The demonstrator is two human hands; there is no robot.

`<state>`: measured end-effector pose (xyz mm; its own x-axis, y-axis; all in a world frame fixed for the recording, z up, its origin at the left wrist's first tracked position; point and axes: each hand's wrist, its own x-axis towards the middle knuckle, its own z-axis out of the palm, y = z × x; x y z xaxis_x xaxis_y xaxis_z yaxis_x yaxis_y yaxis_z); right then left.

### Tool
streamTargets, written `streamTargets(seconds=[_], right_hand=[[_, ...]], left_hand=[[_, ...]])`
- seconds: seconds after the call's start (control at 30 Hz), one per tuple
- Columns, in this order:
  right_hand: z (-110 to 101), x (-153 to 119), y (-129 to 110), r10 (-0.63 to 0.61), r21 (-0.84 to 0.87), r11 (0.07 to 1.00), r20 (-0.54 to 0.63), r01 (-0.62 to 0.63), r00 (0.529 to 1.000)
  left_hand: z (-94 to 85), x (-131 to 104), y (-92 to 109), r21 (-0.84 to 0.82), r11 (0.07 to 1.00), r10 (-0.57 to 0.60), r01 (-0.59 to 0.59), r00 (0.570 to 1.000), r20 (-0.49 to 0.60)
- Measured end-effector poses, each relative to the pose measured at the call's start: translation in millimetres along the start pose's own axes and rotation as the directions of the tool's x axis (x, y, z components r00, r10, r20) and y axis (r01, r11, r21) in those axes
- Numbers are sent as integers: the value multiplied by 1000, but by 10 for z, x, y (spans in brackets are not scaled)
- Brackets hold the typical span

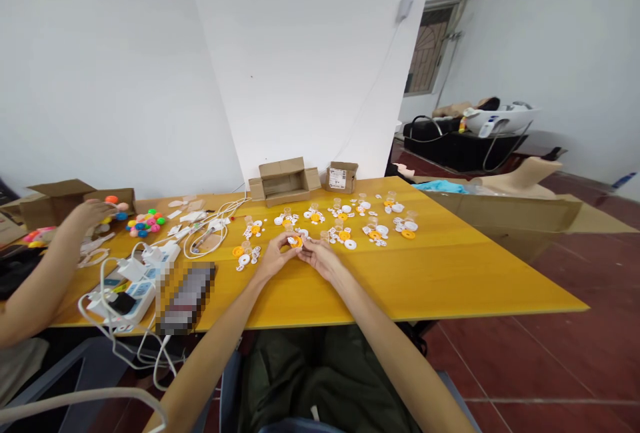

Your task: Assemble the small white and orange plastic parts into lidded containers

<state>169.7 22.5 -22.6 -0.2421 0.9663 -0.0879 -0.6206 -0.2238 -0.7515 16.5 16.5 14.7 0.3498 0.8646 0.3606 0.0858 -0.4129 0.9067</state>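
Above the tabletop, an orange piece sat between two hands.
The left hand pinched it, grip nearly closed; the right hand curled partly at its right side, hold unclear. Neither was plainly nearer; no long axis showed.
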Motion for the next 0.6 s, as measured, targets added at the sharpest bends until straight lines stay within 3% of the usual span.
streamTargets(seconds=[0.27, 0.6], right_hand=[[47, -17, -39, 17, 5, 1000, -15, -17, 1000], [26, -18, -48, 14, 9, 1000, -12, -14, 1000]], left_hand=[[46, 6, 7, -10, 1000, -2, 1, 992, -126], [18, -11, 48, 16, 998, 53, -52, 997, -48]])
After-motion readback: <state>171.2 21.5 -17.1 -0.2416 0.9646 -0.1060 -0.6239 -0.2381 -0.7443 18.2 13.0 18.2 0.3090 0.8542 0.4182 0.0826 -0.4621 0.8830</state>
